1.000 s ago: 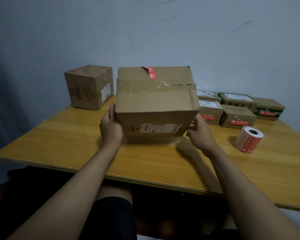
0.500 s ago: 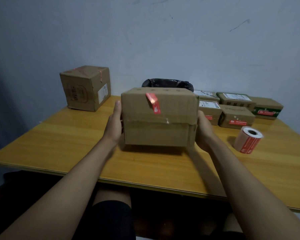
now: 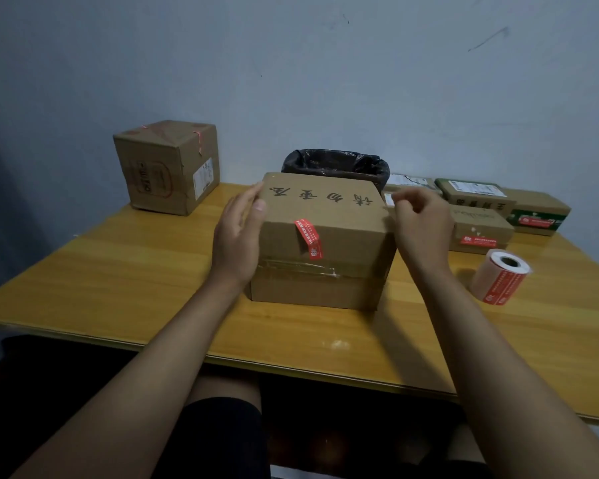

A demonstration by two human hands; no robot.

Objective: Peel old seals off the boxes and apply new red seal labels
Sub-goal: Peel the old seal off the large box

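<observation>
Head view: box point(image 3: 320, 236) sits mid-table point(image 3: 118, 271), red seal point(image 3: 309, 238) hanging over its front edge. Left hand point(image 3: 237, 236), fingers straight, rests against its left side. Right hand point(image 3: 422, 224), fingers loosely curled and holding nothing, hovers by its right corner. Label roll point(image 3: 501, 276) lies to the right.

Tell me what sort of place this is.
Probably a makeshift parcel-handling corner in a plain room, not a proper warehouse: a wooden table against a bare wall, several taped cardboard boxes stacked along it, a roll of red seal labels, and a lined bin behind.
</observation>
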